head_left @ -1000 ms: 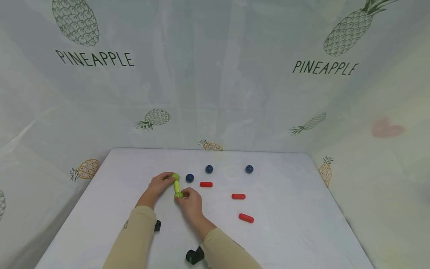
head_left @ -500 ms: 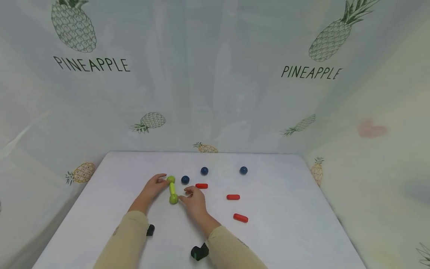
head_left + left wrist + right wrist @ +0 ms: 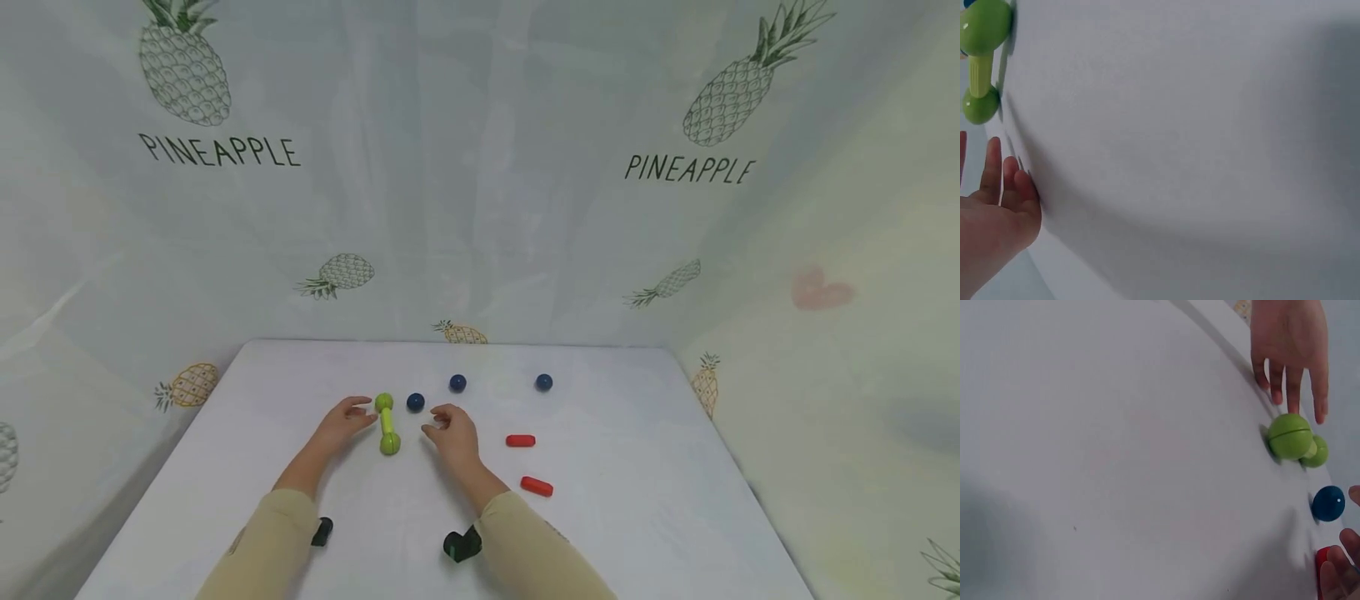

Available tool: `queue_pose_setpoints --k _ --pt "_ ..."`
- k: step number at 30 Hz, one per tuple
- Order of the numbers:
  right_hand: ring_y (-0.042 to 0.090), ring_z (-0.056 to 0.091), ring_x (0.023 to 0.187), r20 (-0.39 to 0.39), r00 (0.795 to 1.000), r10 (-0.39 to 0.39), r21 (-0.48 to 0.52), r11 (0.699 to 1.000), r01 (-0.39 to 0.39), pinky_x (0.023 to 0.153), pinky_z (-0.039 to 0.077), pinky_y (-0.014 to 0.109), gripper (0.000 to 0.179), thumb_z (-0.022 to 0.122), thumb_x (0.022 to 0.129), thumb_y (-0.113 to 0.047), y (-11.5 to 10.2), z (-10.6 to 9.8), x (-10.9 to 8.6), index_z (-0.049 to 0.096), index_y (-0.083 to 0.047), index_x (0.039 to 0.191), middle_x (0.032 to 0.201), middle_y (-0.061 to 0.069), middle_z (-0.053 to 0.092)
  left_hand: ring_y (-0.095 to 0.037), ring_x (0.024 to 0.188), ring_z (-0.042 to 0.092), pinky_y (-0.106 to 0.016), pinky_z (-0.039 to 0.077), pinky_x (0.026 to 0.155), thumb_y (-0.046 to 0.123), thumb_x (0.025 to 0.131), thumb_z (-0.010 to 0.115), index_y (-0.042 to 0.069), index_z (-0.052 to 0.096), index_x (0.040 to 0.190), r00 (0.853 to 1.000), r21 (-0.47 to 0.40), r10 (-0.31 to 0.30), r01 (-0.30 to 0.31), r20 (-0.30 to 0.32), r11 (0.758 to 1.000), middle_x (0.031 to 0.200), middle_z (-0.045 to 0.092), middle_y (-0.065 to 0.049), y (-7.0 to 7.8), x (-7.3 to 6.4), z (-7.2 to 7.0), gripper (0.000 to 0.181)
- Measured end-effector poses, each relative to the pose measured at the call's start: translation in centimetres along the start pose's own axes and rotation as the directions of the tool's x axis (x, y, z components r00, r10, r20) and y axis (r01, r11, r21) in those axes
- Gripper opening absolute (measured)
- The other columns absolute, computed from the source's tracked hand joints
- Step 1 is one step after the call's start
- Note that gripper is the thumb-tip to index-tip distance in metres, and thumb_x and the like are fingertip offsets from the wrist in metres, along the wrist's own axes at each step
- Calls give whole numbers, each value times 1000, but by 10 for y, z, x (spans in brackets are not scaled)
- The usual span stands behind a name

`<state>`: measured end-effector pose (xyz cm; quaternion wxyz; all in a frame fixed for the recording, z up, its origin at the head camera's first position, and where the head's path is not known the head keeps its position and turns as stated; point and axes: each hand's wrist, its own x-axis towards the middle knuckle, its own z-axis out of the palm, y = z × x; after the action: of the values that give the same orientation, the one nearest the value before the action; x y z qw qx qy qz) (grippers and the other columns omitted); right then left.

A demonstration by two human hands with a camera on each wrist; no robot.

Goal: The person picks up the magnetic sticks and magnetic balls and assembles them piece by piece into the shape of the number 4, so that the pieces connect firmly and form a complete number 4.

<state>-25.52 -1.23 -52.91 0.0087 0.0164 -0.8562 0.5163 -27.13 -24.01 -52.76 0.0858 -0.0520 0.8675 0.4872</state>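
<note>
A toy dumbbell (image 3: 387, 421), two green balls joined by a yellow-green bar, lies on the white table left of centre. Just left of it my left hand (image 3: 341, 423) has its fingers spread and holds nothing. My right hand (image 3: 456, 437) is to the right of the dumbbell, apart from it, fingers loosely bent. In the right wrist view, a red stick (image 3: 1321, 569) shows partly behind the right hand's fingers; the head view hides it behind that hand. A blue ball (image 3: 416, 402) sits between the dumbbell and my right hand.
Two more blue balls (image 3: 458, 382) (image 3: 543, 382) lie toward the table's back edge. Two red sticks (image 3: 521, 440) (image 3: 537, 486) lie right of my right hand. Black wrist devices (image 3: 462, 545) show by both sleeves. A pineapple-printed curtain (image 3: 480, 208) hangs behind the table.
Both hands let go of the green dumbbell, which stays on the table. My left hand drew back slightly left; my right hand moved right, to the nearest red stick, now covered in the head view.
</note>
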Motion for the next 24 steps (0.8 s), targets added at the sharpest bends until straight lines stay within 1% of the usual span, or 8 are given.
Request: queue_pose_setpoints --k 5,8,11,13,18,21,24 --pt "15 54 81 -17 1000 -19 20 1000 19 74 49 29 29 77 83 -12 2 -6 3 68 -2 109 91 3 62 -44 120 47 -58 37 97 24 94 65 4 50 136 1000 12 13 -13 25 1000 130 51 -28 -1 -8 4 49" --pt "16 56 81 -28 999 -45 -6 999 45 75 49 30 28 77 83 -11 3 -9 6 69 -2 108 92 5 62 -43 119 48 -58 38 95 24 94 66 6 52 134 999 17 30 -30 34 999 128 53 -27 -2 -13 8 47" --pt "16 56 83 -36 998 -46 -39 998 44 76 49 31 28 77 83 -12 4 -10 9 69 -4 109 94 5 62 -42 116 50 -57 39 93 23 93 68 6 54 133 998 13 42 -43 38 999 125 55 -25 -3 -17 12 46" --pt "15 55 84 -36 999 -34 -56 998 32 76 49 31 28 77 84 -12 5 -9 10 68 -6 109 96 5 62 -40 115 51 -56 40 93 23 91 69 7 54 133 998 -1 39 -39 39 999 123 56 -23 -4 -19 15 48" --pt "17 55 87 -29 999 -23 -58 998 21 77 50 31 29 77 84 -11 7 -9 11 68 -6 110 99 5 60 -37 108 54 -53 41 90 20 86 74 7 52 135 999 -32 22 -20 36 999 115 59 -18 -3 -25 22 55" --pt "19 55 89 -25 999 -22 -73 997 20 79 50 32 30 77 84 -10 11 -8 14 68 -6 112 100 5 60 -35 104 55 -52 43 88 18 84 77 8 52 135 999 -9 29 -29 20 1000 112 59 -17 -3 -29 27 57" --pt "20 56 90 -29 999 -43 -107 993 39 81 50 34 31 78 82 -9 15 -8 19 68 -5 111 100 5 60 -37 103 56 -52 45 86 16 83 77 8 52 133 998 46 66 -66 -2 997 110 59 -17 -1 -32 32 56"
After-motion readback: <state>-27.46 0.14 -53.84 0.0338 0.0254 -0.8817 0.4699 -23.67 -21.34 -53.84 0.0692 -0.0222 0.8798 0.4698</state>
